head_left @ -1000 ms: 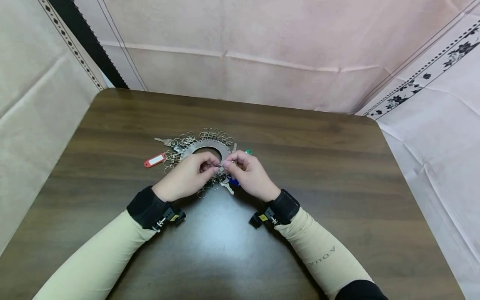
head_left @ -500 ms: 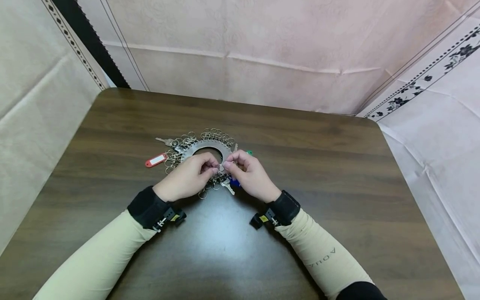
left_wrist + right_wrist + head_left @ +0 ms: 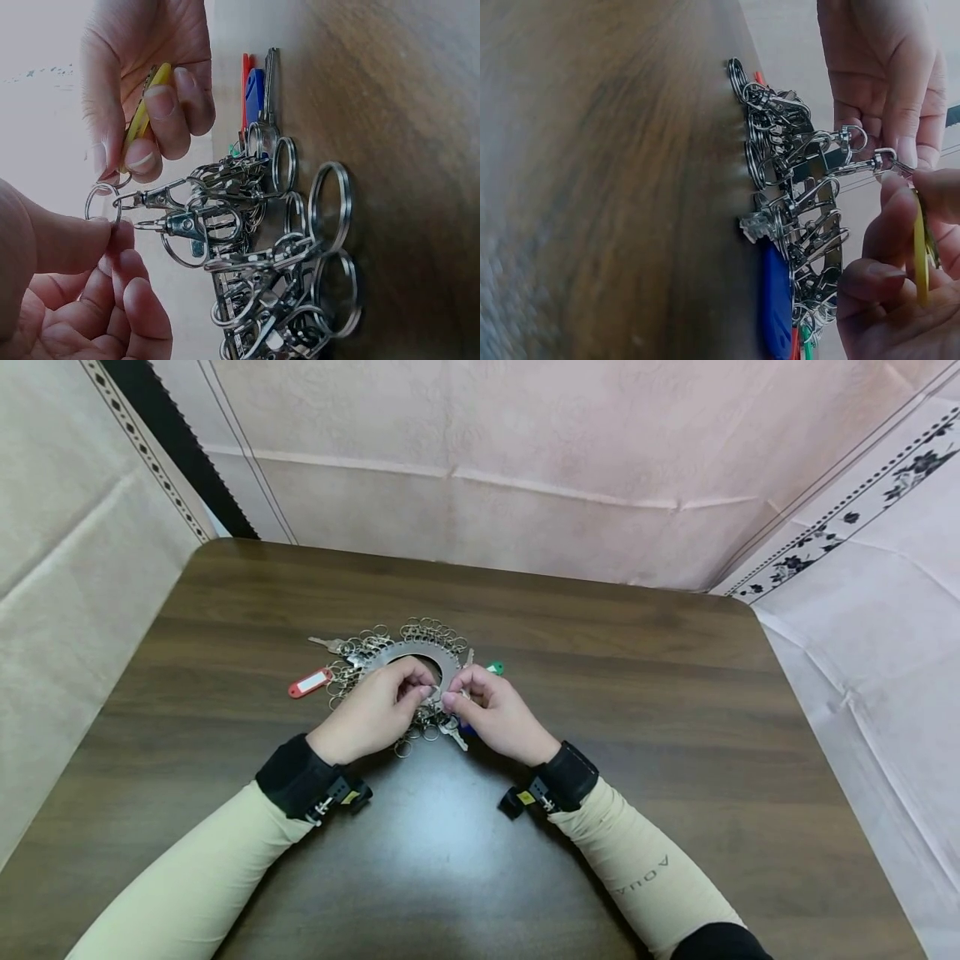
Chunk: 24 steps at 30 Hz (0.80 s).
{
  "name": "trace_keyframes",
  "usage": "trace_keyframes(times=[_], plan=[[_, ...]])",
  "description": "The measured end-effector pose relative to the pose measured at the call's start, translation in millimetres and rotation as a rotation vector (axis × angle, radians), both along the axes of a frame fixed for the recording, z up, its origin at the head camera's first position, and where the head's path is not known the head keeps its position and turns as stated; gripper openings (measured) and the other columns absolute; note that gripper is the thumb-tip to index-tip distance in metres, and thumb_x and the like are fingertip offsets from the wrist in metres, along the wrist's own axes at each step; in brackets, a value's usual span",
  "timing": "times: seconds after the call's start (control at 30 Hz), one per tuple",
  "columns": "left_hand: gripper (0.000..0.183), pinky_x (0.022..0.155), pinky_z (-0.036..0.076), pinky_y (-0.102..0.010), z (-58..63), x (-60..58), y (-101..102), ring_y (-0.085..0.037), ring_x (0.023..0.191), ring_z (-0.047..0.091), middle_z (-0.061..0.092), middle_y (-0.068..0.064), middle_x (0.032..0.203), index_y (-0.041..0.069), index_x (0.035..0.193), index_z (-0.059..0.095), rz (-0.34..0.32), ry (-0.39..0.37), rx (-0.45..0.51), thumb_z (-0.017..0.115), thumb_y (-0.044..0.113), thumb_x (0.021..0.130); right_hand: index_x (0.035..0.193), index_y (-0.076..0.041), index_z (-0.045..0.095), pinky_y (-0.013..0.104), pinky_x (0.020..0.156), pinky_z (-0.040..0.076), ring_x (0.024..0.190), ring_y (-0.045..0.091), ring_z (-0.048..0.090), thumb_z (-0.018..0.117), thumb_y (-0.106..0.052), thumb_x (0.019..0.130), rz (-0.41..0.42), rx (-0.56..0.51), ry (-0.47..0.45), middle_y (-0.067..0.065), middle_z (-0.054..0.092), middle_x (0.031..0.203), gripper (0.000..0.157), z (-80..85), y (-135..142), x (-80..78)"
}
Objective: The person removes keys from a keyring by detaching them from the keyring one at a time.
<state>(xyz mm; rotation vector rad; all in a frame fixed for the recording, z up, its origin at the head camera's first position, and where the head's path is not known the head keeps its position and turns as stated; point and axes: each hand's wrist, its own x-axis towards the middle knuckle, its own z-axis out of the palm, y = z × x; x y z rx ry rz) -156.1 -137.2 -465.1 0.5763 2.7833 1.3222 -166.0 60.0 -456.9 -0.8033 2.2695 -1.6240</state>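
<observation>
A grey metal hoop, hung all round with snap clasps and split rings, lies on the table. Over its near right side, my left hand pinches a split ring between thumb and fingers. This ring is linked to a snap clasp of the hoop. Close beside it, my right hand holds a yellow key tag between thumb and curled fingers. A small wire loop at the tag's end meets the split ring in the left wrist view. Part of the tag is hidden by the right fingers.
Other items hang from the hoop: a red key tag at left, a green tag at right, a blue one, and keys. The brown wooden table has pale cloth behind and at both sides.
The fingertips of both hands have drawn slightly apart, the left ones shifting a little left. The green tag shows more beside the right hand. The hoop has stayed in place.
</observation>
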Motion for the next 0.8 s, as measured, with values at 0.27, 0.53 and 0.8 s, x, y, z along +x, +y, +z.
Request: trace_keyframes(times=[0.27, 0.53, 0.8], plan=[[0.006, 0.064, 0.044, -0.035, -0.7, -0.7, 1.5, -0.018, 0.070, 0.050, 0.061, -0.006, 0.084, 0.007, 0.098, 0.061, -0.002, 0.005, 0.013, 0.057, 0.010, 0.094, 0.096, 0.005, 0.054, 0.019, 0.058, 0.040, 0.067, 0.041, 0.052, 0.054, -0.003, 0.095, -0.017, 0.010, -0.008, 0.031, 0.063, 0.087, 0.008, 0.2, 0.6, -0.1], [0.004, 0.064, 0.044, -0.034, -2.4, 1.5, 3.2, -0.017, 0.070, 0.051, 0.060, -0.005, 0.084, 0.009, 0.093, 0.061, -0.021, -0.020, -0.003, 0.058, 0.011, 0.094, 0.097, 0.007, 0.054, 0.019, 0.058, 0.040, 0.068, 0.043, 0.053, 0.054, -0.003, 0.095, -0.035, 0.002, -0.025, 0.034, 0.059, 0.085, 0.010, -1.4, 0.2, 1.9], [0.006, 0.065, 0.046, -0.033, -2.1, 1.2, 3.9, -0.015, 0.072, 0.052, 0.059, -0.005, 0.083, 0.009, 0.097, 0.059, -0.039, -0.044, -0.016, 0.057, 0.012, 0.093, 0.099, 0.005, 0.054, 0.020, 0.059, 0.041, 0.068, 0.040, 0.053, 0.054, -0.004, 0.095, -0.035, -0.005, -0.022, 0.030, 0.059, 0.086, 0.010, -6.8, 0.8, -2.7]])
